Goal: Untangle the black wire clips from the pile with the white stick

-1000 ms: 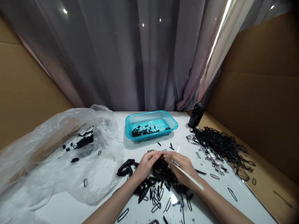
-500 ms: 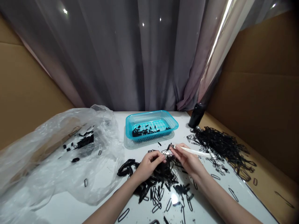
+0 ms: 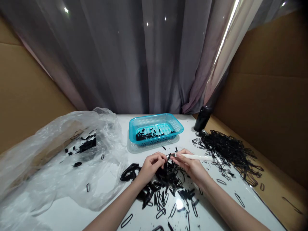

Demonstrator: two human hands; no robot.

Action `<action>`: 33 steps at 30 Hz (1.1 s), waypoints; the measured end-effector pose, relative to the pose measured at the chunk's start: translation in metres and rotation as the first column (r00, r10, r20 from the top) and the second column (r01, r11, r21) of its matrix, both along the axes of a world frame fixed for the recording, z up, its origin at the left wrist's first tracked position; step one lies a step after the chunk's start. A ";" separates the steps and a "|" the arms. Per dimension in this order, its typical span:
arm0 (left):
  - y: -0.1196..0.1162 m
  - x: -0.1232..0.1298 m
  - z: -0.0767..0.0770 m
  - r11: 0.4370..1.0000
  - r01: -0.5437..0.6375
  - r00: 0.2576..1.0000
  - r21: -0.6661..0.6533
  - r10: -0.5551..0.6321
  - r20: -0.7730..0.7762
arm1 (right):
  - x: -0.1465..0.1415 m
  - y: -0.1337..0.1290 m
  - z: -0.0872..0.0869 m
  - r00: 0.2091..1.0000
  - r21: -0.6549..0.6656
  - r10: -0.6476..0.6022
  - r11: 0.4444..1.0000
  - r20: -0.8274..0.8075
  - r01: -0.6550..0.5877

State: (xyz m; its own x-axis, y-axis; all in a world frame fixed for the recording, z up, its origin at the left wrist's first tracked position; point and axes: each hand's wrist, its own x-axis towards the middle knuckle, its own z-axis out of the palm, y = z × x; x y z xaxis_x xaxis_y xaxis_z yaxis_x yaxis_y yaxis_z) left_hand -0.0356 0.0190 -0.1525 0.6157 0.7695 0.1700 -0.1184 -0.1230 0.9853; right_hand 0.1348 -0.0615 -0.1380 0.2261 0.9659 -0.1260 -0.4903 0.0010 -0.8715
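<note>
My left hand (image 3: pixel 153 164) is closed, thumb against fingers, pinching a small black piece (image 3: pixel 169 157) by its left end. My right hand (image 3: pixel 189 163) is wrapped round a white-handled tool (image 3: pixel 197 157), its short metal tip touching or very near that black piece. Both hands hover over a pile of black parts (image 3: pixel 168 176), a mix of thin loops and small strips. Past them stands a turquoise basket (image 3: pixel 156 141) with small black pieces in its bottom.
A crumpled clear plastic bag (image 3: pixel 101 179) with black parts covers the left side. To the right lies a large heap of black loops (image 3: pixel 223 149), beside a black cylinder (image 3: pixel 202 118). Cardboard walls (image 3: pixel 271 77) flank the white table, and a grey curtain (image 3: pixel 115 57) hangs behind.
My hands have come closer together, the right one moving slightly left and down. The tool lies more level, and another small black strip now shows on the table behind the right hand.
</note>
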 end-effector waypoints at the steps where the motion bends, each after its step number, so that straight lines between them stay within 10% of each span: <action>1: 0.000 0.000 0.000 1.000 -0.009 1.000 -0.014 0.009 0.000 | -0.001 -0.001 0.001 0.999 0.000 0.015 1.000 0.029 -0.015; 12: 0.001 0.000 -0.001 0.997 -0.028 1.000 -0.072 0.028 0.003 | -0.003 -0.009 0.008 0.839 0.069 -0.053 0.997 0.541 0.018; 21: -0.002 0.001 -0.001 0.993 0.117 0.992 -0.029 -0.118 -0.043 | -0.013 -0.011 -0.001 0.422 0.039 0.077 0.965 0.903 -0.260; 33: -0.005 0.001 0.003 0.961 0.219 0.976 -0.170 -0.219 0.021 | -0.014 -0.005 -0.017 0.753 -0.016 0.197 0.970 0.627 -0.241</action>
